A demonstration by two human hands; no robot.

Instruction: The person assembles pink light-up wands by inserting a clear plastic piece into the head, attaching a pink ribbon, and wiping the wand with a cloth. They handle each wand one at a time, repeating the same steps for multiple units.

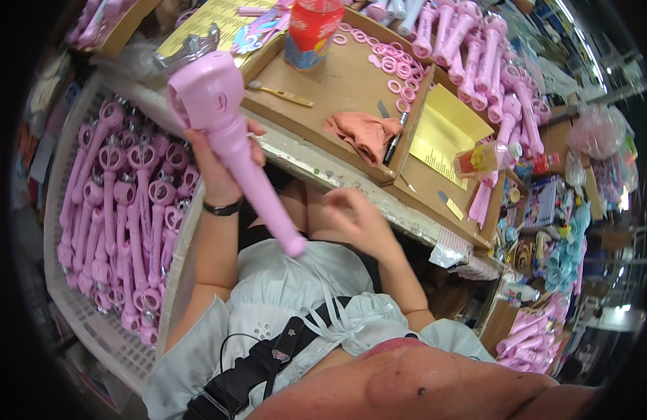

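Pink plastic makes up the wand [243,157], silver crown [197,49] at its top, held tilted in front of the table's near edge above the person's lap. The left hand [215,171] grips it below the head; the right hand [348,220], blurred, hangs apart from it with loosely bent fingers, seemingly holding nothing. Scuffed white paint covers the table edge [316,168]. On the table lies a brown tray [323,87]. Around, a cluttered room runs back on the right, with a pink bag [598,129] and blue parts [567,252]. Inside the tray are rings [400,68], a brush [285,94], an orange cloth [365,136] and a marker [393,145]. A red bottle [314,31] hides some of its far side; a clear bottle [481,161] overlaps yellow paper [435,133]. More wands fill the white basket [92,323] at left.
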